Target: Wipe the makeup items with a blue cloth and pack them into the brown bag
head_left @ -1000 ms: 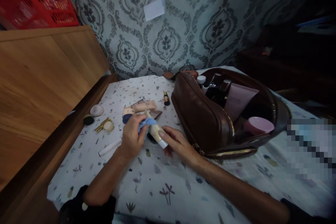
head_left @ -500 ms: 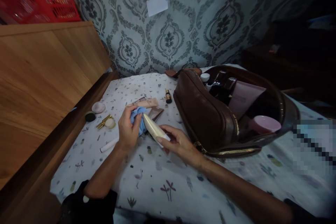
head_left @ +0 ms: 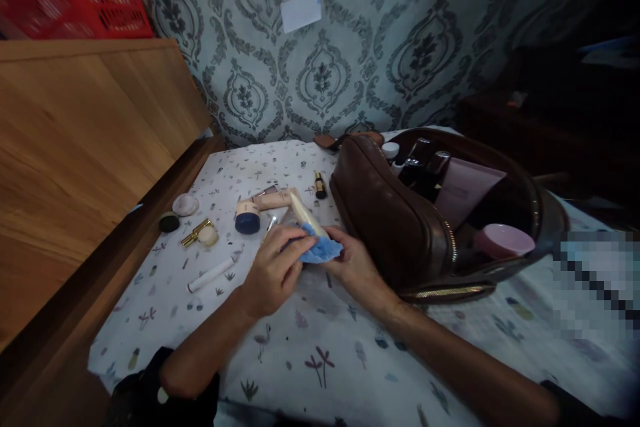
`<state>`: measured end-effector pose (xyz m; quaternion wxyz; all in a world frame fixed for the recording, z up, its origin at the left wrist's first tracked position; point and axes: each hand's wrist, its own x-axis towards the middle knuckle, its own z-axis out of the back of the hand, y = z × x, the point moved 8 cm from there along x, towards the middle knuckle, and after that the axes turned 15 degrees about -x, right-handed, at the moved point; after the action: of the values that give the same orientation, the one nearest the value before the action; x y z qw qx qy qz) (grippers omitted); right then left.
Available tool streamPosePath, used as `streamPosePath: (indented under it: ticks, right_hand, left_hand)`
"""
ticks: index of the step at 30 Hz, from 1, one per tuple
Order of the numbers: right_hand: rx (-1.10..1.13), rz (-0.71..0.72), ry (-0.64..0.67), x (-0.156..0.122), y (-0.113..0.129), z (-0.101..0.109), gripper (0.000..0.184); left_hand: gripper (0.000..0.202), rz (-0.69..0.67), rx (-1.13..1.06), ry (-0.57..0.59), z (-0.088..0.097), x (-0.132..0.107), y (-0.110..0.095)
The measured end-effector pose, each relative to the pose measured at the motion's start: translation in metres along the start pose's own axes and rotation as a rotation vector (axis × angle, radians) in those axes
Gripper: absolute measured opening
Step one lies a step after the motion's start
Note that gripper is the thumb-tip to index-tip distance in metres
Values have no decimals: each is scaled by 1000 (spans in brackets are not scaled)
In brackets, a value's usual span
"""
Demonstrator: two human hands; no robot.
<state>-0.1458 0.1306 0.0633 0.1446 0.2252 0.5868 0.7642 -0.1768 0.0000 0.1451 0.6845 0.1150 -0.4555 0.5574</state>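
Observation:
My left hand [head_left: 275, 267] is closed on a blue cloth [head_left: 320, 250], pressing it against the lower end of a pale gold cosmetic tube [head_left: 306, 213]. Gripping that same end from the right is my right hand [head_left: 354, 267], its fingertips partly hidden by the cloth. The tube tilts up and to the left. Behind it lie a beige tube [head_left: 274, 199] and a jar with a dark blue lid [head_left: 247, 219]. A white pen-like stick [head_left: 213, 275] rests on the patterned cover, left of my hands.
An open brown leather bag [head_left: 385, 213] stands at right, holding a pink tube [head_left: 470, 187] and a pink-lidded jar [head_left: 506, 241]. A small dark bottle [head_left: 320, 185] stands beside it. Gold lipstick [head_left: 197, 232] and small round containers lie at left, near a wooden panel [head_left: 95, 153].
My left hand and the cloth have moved right and down, from the tube's upper end to its lower end. The tube now points more upright, and the blue-lidded jar has come into view.

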Motion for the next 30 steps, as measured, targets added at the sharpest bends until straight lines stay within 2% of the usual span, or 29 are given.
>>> streamPosePath:
  ticks: [3,7,12,16,20,25,27,30]
  right_hand:
    - [-92,12,-37,-2,2,1,31]
    - [-198,59,-39,-6,10,-2,30]
    - [-149,55,11,-9,5,-10,36]
    - [-78,19,27,-11,2,-11,43]
    - [-30,25,62,-15,5,-10,43]
    - [14,100,23,-12,6,-7,56]
    - [30,100,28,-11,2,-9,57]
    - [44,97,13,-10,-2,-11,58]
  left_hand:
    - [39,-23,95,-30,6,-1,6]
    - [36,70,171,-151,26,-1,20]
    - [25,171,198,-277,46,0,32]
    - [23,176,185,-258,40,0,30]
    - [27,99,174,-156,18,-3,16]
    - [26,40,126,-44,-3,-6,4]
    - [26,50,137,-53,0,-6,7]
    - [28,135,166,-124,16,-5,22]
